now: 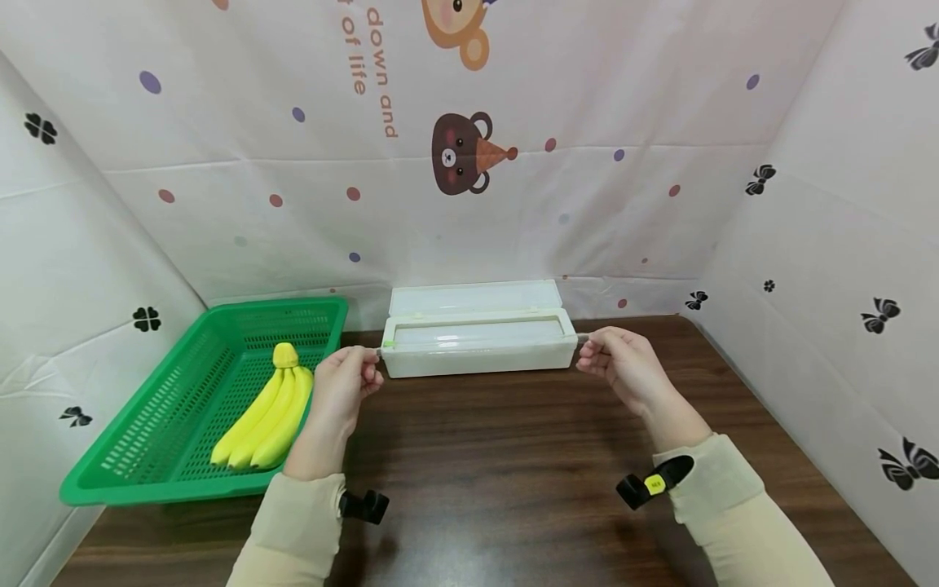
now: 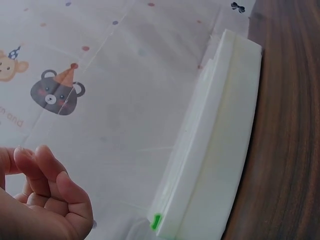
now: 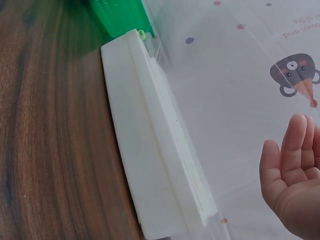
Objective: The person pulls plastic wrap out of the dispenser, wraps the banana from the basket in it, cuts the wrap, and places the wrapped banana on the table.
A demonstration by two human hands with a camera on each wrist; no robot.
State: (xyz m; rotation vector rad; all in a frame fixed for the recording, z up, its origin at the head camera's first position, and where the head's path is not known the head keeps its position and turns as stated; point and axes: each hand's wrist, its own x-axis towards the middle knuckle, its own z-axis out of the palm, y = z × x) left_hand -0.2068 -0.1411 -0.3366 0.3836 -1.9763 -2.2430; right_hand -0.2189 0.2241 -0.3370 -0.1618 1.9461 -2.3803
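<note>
A long white cling film dispenser [image 1: 480,360] lies along the back of the table, its lid [image 1: 475,298] tipped back against the wall sheet. A small green slider [image 2: 156,221] sits at its left end. My left hand [image 1: 341,381] is at the left end, thumb and fingertips pinching a greyish sliver of the clear film [image 1: 379,353]. At the right end my right hand [image 1: 622,363] pinches another sliver of film. Between the hands the film is almost invisible. In the right wrist view, the curled fingers [image 3: 295,145] show from the palm side, beside the dispenser.
On the left a green plastic basket [image 1: 339,322] holds a bunch of yellow bananas [image 1: 267,416], close beside my left forearm. Printed sheets [image 1: 484,236] hang behind and at both sides of the dark wooden table [image 1: 499,473].
</note>
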